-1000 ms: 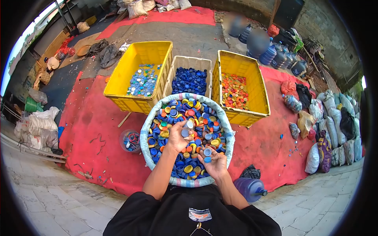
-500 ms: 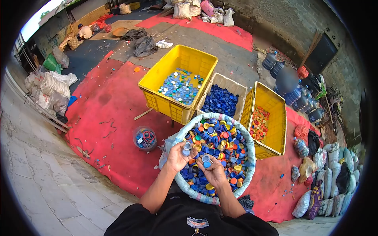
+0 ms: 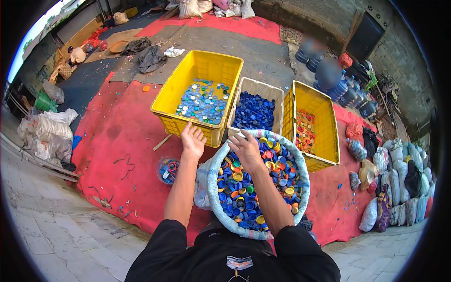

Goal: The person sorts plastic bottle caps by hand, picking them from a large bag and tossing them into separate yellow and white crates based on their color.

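My left hand point(image 3: 193, 140) is open, palm up with fingers spread, at the near wall of the yellow crate point(image 3: 162, 115); I see nothing in it. Over the far left rim of a round basket point(image 3: 212, 188) is my right hand point(image 3: 246, 149), its fingers stretched out and apart, with no object visible in it. Mixed bottle caps point(image 3: 242, 197) in blue, orange and yellow fill the basket. Clear, pale blue and green caps point(image 3: 201, 104) lie on the yellow crate's floor. Beyond my right hand, a whitish crate point(image 3: 279, 101) holds dark blue caps point(image 3: 255, 112).
A second yellow crate point(image 3: 324, 124) on the right holds red and orange caps point(image 3: 305, 130). A clear tub point(image 3: 167, 170) stands left of the basket on the red sheeting point(image 3: 117, 155). Stuffed sacks point(image 3: 397, 174) and water jugs point(image 3: 347, 96) line the right. Another person point(image 3: 77, 55) sits far left.
Both hands moved forward from above the basket toward the crates and opened. The clear and pale blue caps they held are gone from them. The view has shifted slightly.
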The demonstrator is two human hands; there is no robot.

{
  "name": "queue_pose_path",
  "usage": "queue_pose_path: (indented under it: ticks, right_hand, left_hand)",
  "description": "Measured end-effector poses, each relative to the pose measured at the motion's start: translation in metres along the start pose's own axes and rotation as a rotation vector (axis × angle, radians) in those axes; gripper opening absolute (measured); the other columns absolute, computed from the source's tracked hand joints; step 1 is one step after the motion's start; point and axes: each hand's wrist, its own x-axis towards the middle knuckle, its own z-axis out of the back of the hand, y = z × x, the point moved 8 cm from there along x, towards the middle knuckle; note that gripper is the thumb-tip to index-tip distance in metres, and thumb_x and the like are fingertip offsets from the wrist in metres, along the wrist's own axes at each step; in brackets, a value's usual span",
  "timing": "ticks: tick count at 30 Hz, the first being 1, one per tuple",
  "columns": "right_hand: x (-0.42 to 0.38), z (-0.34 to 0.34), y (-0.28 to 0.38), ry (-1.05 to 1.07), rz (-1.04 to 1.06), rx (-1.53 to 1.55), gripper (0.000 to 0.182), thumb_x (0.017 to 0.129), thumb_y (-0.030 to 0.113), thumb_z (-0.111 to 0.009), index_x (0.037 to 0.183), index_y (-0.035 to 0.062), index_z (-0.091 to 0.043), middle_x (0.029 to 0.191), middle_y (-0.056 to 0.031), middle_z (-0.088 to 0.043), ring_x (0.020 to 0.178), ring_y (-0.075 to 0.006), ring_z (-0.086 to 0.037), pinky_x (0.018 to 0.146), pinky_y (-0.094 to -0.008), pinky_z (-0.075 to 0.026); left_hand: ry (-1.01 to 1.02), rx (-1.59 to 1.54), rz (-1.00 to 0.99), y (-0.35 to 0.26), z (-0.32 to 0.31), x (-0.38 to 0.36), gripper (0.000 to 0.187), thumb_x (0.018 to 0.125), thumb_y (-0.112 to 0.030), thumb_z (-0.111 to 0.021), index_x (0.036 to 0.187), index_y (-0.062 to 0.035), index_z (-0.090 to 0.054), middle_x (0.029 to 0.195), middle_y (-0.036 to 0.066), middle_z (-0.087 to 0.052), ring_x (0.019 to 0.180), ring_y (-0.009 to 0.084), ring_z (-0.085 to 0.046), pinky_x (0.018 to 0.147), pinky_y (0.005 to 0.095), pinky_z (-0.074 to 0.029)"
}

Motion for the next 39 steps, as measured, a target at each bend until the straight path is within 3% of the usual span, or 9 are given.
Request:
queue_pose_path:
  ticks: [1, 3, 4, 8, 12, 17, 22, 35, 39]
  right_hand:
    - [-0.019, 0.016, -0.009, 0.026, -0.022, -0.080, 0.060, 0.086, -0.008, -0.047, 0.141, -0.0098, -0.024, 0.143, -0.0319, -0.033, 0.128, -0.0401, -0.046, 0.107, -0.0445, -0.042]
    - [-0.065, 0.037, -0.018, 0.003, -0.048, -0.151, 0.060, 0.083, -0.008, -0.049, 0.140, -0.0090, -0.028, 0.139, -0.0291, -0.038, 0.123, -0.0365, -0.051, 0.103, -0.0409, -0.046]
    - [-0.086, 0.051, -0.024, -0.028, -0.075, -0.198, 0.056, 0.083, -0.007, -0.049, 0.137, -0.0083, -0.033, 0.136, -0.0269, -0.044, 0.119, -0.0321, -0.055, 0.100, -0.0394, -0.049]
    - [-0.152, 0.100, -0.040, -0.156, 0.005, -0.378, 0.040, 0.085, -0.006, -0.049, 0.125, -0.0058, -0.046, 0.118, -0.0190, -0.058, 0.102, -0.0224, -0.062, 0.090, -0.0342, -0.053]
    - [-0.189, 0.130, -0.048, -0.311, 0.060, -0.518, 0.035, 0.085, -0.007, -0.049, 0.120, -0.0038, -0.051, 0.110, -0.0145, -0.062, 0.092, -0.0170, -0.063, 0.083, -0.0301, -0.054]
    - [-0.205, 0.146, -0.043, -0.432, 0.176, -0.683, 0.033, 0.086, -0.008, -0.048, 0.119, -0.0051, -0.053, 0.102, -0.0131, -0.065, 0.084, -0.0134, -0.062, 0.077, -0.0253, -0.052]
    - [-0.218, 0.149, -0.022, -0.478, 0.253, -0.812, 0.030, 0.087, -0.006, -0.052, 0.116, -0.0022, -0.057, 0.097, -0.0077, -0.067, 0.075, -0.0068, -0.060, 0.061, -0.0204, -0.048]
    - [-0.229, 0.153, 0.000, -0.323, 0.194, -0.962, 0.030, 0.087, -0.004, -0.054, 0.117, -0.0021, -0.056, 0.098, -0.0097, -0.067, 0.080, -0.0101, -0.062, 0.068, -0.0238, -0.051]
    - [-0.222, 0.160, 0.014, -0.234, 0.238, -1.069, 0.032, 0.086, -0.003, -0.055, 0.117, -0.0034, -0.056, 0.097, -0.0118, -0.067, 0.077, -0.0136, -0.064, 0.068, -0.0252, -0.051]
  left_hand:
    - [-0.008, 0.057, 0.006, 0.013, 0.018, -0.010, 0.080, 0.088, -0.045, -0.057, 0.146, 0.0011, -0.028, 0.150, 0.024, -0.030, 0.142, 0.0347, -0.025, 0.116, 0.0478, -0.018]
    - [0.022, 0.133, -0.017, 0.035, 0.042, -0.031, 0.052, 0.090, -0.040, -0.059, 0.126, -0.0026, -0.054, 0.125, 0.013, -0.056, 0.118, 0.0249, -0.051, 0.105, 0.0410, -0.037]
    - [-0.010, 0.199, -0.066, 0.038, 0.041, -0.053, 0.029, 0.094, -0.029, -0.057, 0.109, -0.0048, -0.060, 0.101, 0.002, -0.062, 0.094, 0.0140, -0.056, 0.088, 0.0329, -0.045]
    - [0.095, 0.458, -0.216, 0.059, 0.041, -0.094, 0.020, 0.088, -0.015, -0.065, 0.104, -0.0055, -0.060, 0.093, 0.003, -0.065, 0.085, 0.0137, -0.056, 0.079, 0.0322, -0.047]
    - [0.127, 1.305, -0.779, 0.046, 0.004, -0.135, 0.027, 0.081, -0.010, -0.068, 0.106, -0.0042, -0.060, 0.092, 0.005, -0.067, 0.085, 0.0219, -0.055, 0.081, 0.0357, -0.044]
    - [0.381, 1.459, -0.840, 0.083, -0.018, -0.149, 0.032, 0.077, -0.004, -0.070, 0.108, -0.0043, -0.061, 0.093, 0.003, -0.068, 0.090, 0.0230, -0.055, 0.083, 0.0393, -0.042]
    - [0.535, 1.520, -0.849, 0.116, -0.037, -0.157, 0.039, 0.075, -0.006, -0.072, 0.112, -0.0052, -0.061, 0.095, 0.002, -0.068, 0.092, 0.0239, -0.056, 0.084, 0.0393, -0.041]
    - [0.662, 1.776, -0.876, 0.172, -0.063, -0.141, 0.045, 0.075, -0.010, -0.071, 0.119, -0.0053, -0.059, 0.104, 0.006, -0.068, 0.095, 0.0268, -0.055, 0.087, 0.0417, -0.041]
    - [0.632, 1.851, -0.771, 0.184, -0.067, -0.139, 0.049, 0.075, -0.012, -0.072, 0.121, -0.0053, -0.058, 0.107, 0.005, -0.069, 0.098, 0.0259, -0.054, 0.092, 0.0407, -0.039]
